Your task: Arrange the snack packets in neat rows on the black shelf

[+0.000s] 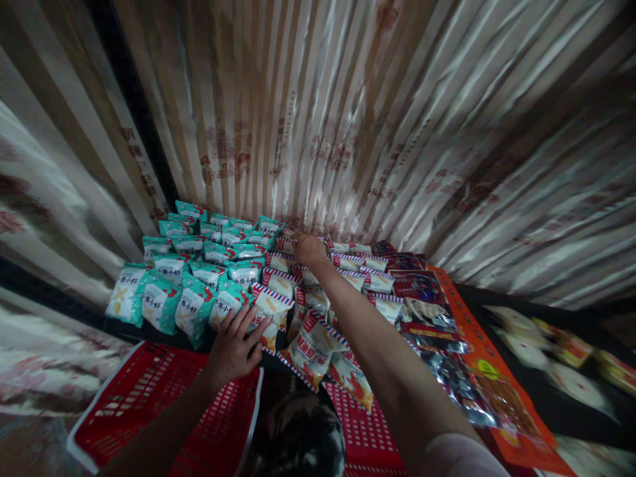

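Observation:
My left hand (239, 346) lies with its fingers stretched out against the front snack bags, touching the lower part of a white bag with a red-and-blue striped edge (273, 306). Teal-and-white snack bags (196, 305) stand in rows just to its left. Farther back, my right hand (309, 249) reaches down among the back rows of white striped-edge bags (348, 260). Its fingers are mostly hidden, and I cannot tell whether they grip a bag. Below my right forearm, more striped-edge bags (311, 348) lean at the front edge.
Two red plastic baskets (112, 404) (365, 424) stand below the front edge. To the right lie dark shiny packets (422, 291), a large orange packet (489, 361) and blurred pale packs (571, 381). A striped printed sheet (318, 112) hangs behind the bags.

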`<state>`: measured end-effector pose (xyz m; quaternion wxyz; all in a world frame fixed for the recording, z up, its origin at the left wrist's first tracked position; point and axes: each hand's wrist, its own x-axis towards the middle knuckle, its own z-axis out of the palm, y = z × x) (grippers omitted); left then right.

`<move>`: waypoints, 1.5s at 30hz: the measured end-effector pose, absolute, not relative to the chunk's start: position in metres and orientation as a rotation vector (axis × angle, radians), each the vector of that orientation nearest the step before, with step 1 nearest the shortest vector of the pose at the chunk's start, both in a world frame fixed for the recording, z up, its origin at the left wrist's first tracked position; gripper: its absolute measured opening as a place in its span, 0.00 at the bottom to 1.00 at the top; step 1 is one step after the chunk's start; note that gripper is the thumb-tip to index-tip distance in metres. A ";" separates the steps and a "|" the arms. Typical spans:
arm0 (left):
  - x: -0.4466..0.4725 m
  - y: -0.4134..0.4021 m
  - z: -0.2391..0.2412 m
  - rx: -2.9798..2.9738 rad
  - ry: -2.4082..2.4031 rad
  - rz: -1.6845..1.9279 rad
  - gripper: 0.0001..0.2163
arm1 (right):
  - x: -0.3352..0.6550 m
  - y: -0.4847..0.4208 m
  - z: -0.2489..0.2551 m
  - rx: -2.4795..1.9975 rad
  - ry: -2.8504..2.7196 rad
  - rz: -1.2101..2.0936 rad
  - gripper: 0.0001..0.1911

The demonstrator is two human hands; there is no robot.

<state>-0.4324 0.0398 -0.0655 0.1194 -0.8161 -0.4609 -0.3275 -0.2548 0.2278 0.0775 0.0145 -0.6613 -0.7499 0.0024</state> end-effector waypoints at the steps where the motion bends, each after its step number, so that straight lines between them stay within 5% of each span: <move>1: -0.432 0.040 -0.066 -2.383 -1.349 -0.954 0.24 | -0.251 0.232 0.076 -2.089 -2.340 0.021 0.17; 18: -0.431 0.041 -0.068 -2.349 -1.329 -0.960 0.24 | -0.246 0.251 0.057 -1.999 -2.441 0.103 0.16; 28: -0.431 0.041 -0.067 -2.370 -1.331 -0.968 0.25 | -0.238 0.240 0.071 -2.085 -2.341 0.066 0.24; 37: -0.432 0.041 -0.068 -2.387 -1.350 -0.932 0.25 | -0.243 0.249 0.052 -1.955 -2.541 0.010 0.20; 45: -0.434 0.039 -0.068 -2.405 -1.353 -0.890 0.27 | -0.231 0.224 0.063 -2.019 -2.161 -0.037 0.26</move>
